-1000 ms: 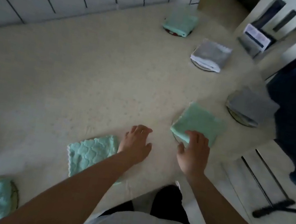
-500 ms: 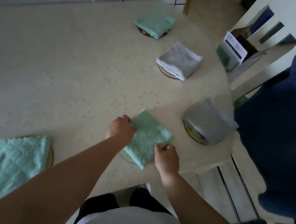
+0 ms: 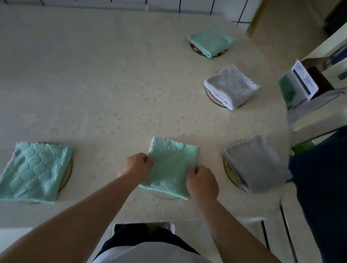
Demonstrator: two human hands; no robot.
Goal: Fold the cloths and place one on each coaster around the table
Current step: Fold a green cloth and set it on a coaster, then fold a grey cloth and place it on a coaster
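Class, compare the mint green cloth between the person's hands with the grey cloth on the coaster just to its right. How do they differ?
The mint green cloth is gripped at its sides by the left hand and right hand; the grey cloth is untouched. The green one looks flatter; the grey one is a thicker fold showing stacked layers at its edge. Colours differ. Both are folded and lie over round coasters on the table.

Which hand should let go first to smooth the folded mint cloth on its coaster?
Probably the right hand: both hands pinch the folded mint cloth over its coaster, but the left hand sits on the side of the next mint cloth.
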